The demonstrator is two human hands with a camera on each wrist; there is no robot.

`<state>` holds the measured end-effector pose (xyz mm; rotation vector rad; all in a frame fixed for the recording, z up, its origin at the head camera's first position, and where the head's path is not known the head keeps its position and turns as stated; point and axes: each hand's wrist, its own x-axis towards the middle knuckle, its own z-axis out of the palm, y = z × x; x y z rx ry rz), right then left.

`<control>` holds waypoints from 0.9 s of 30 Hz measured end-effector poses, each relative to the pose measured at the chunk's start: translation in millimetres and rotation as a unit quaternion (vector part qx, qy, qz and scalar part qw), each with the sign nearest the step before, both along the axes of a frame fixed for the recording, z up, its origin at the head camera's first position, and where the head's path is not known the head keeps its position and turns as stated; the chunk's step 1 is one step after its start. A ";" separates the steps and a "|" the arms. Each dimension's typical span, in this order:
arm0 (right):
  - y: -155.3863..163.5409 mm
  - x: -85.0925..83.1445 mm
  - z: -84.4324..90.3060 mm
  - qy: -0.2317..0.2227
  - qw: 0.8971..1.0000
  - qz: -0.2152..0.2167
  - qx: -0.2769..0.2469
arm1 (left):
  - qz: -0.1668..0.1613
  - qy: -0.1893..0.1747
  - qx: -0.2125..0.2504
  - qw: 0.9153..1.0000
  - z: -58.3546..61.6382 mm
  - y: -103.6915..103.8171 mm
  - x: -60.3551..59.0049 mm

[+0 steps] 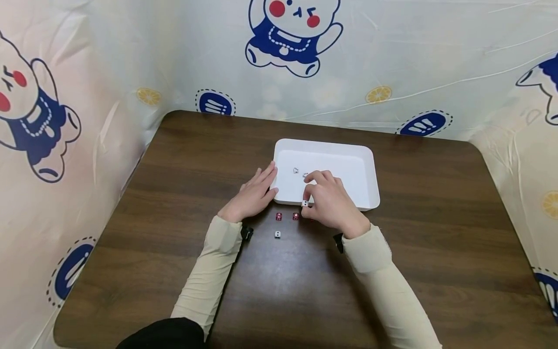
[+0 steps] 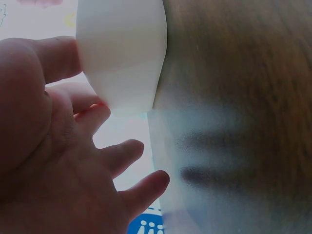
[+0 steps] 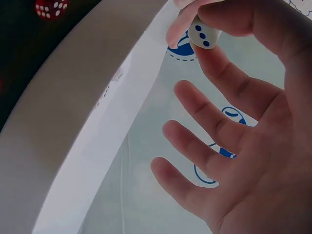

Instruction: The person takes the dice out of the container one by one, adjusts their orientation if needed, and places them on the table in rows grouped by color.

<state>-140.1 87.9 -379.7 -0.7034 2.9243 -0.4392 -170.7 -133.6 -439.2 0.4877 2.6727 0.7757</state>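
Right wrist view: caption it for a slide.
Right hand pinches a white cubic die with blue pips near a white rectangular tray and a red cubic die.

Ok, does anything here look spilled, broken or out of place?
Nothing stands out. The shallow white rectangular tray sits upright on the dark brown wood-grain table, with no visible spill or crack. The white cubic die pinched in the right hand looks intact, and the red cubic dice lie near the tray.

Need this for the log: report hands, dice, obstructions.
Right hand pinches white die by tray. Left hand touches tray's left end. Two white dice visible inside. No obstruction seen.
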 end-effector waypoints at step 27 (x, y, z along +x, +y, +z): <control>-4.4 22.4 -14.3 -0.028 0.999 0.018 -0.002 | 0.001 0.003 0.003 1.000 -1.4 -0.9 0.1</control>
